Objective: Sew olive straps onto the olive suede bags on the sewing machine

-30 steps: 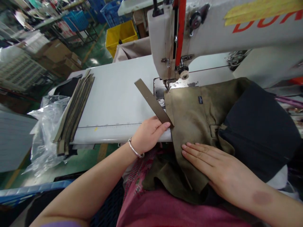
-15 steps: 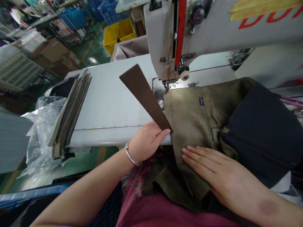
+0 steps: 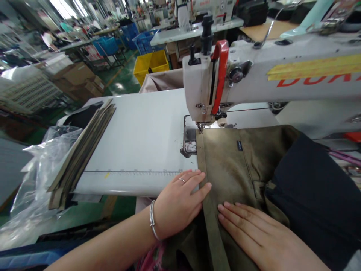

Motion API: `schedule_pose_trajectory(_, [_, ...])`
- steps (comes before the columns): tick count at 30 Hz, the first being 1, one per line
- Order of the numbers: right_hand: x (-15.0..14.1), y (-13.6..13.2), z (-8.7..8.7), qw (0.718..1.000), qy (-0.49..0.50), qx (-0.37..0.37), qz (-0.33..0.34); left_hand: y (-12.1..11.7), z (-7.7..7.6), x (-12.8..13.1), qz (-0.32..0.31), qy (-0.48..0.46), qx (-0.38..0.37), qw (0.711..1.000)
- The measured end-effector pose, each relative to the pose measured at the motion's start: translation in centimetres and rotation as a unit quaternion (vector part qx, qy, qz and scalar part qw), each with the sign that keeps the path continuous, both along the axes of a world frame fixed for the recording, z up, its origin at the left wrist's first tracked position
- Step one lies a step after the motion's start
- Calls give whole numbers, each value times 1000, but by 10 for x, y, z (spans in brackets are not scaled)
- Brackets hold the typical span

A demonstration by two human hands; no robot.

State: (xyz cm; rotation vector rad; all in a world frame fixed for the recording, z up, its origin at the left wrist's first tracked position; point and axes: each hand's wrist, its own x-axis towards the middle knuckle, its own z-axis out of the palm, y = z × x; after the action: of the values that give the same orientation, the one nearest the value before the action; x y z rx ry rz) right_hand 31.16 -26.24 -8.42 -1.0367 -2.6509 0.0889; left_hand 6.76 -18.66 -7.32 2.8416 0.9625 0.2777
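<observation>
An olive-green garment piece (image 3: 222, 158) lies on the sewing machine's bed, its top left corner under the presser foot (image 3: 200, 127). Along its left edge runs a narrow olive strip (image 3: 212, 220), down toward my lap. My left hand (image 3: 180, 201), with a ring and a bracelet, rests its fingertips on that strip, fingers apart and not gripping. Flat on the cloth to the right of the strip is my right hand (image 3: 251, 229), fingers stretched out. A small dark label (image 3: 239, 145) shows on the garment, and a dark navy panel (image 3: 313, 184) adjoins it on the right.
The white sewing machine (image 3: 200, 82) stands over the white table (image 3: 141, 131). A stack of olive strips (image 3: 84, 150) lies at the table's left end, beside clear plastic (image 3: 50, 158). Behind are a yellow bin (image 3: 150, 66), cardboard boxes (image 3: 76, 77) and other workstations.
The loose strip that my left hand pinched, pointing up and left, now lies down along the garment's edge. My left fingers have opened. The view has tilted up, showing more of the machine.
</observation>
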Motion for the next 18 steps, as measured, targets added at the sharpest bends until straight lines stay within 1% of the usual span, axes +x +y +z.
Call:
schedule_pose_trajectory(3, [-1, 7, 1, 999, 24, 1, -23, 9, -1, 0, 6, -3, 0, 1000])
schedule_pose_trajectory(10, [2, 35, 8, 999, -12, 8, 30, 35, -4, 2, 1, -10, 12, 1000])
schedule_pose_trajectory(18, [1, 57, 7, 1000, 9, -17, 15, 60, -8, 4, 8, -9, 31, 999])
